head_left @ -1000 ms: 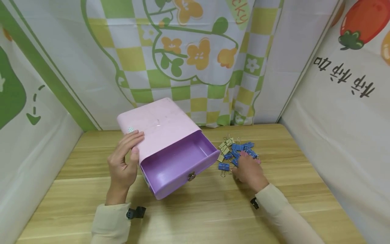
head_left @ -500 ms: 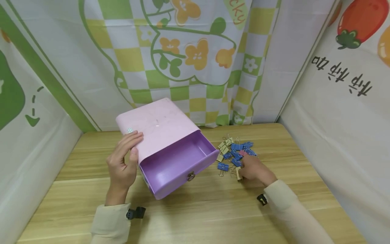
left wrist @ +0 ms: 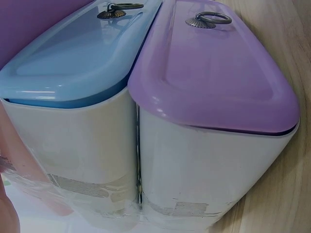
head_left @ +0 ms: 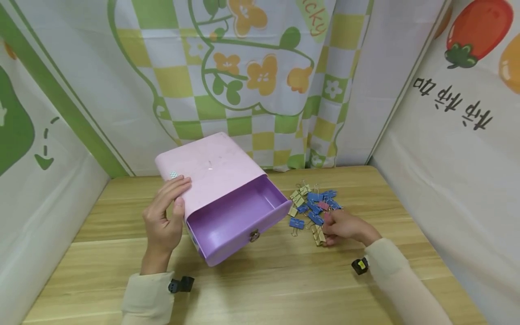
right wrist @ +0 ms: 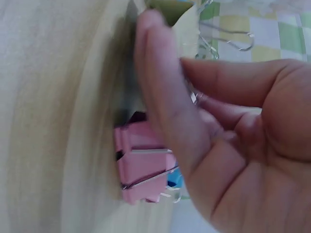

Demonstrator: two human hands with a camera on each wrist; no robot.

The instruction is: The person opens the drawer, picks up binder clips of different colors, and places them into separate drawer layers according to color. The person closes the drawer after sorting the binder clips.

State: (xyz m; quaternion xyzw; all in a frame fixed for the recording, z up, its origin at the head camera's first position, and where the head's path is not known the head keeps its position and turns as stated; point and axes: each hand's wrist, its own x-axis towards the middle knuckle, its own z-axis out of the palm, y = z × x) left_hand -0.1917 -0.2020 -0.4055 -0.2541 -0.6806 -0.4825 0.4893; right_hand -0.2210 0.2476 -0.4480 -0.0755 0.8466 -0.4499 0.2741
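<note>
My left hand rests on the near left edge of a pink drawer box, fingers lying along its top and side. The box's purple top drawer is pulled out, with nothing inside it. In the left wrist view, a blue drawer and a purple lower drawer are closed. My right hand pinches a yellow binder clip between thumb and fingers at the near side of a clip pile. Close to that hand in the right wrist view is a pink binder clip.
Several blue binder clips and yellow clips lie heaped right of the box on the wooden table. Behind the table hangs a checkered curtain. A printed cloth wall stands on the right.
My right hand has drawn back toward the right from the pile, and the yellow clip at its fingertips now shows more fully. The left hand and drawer box stay in place.
</note>
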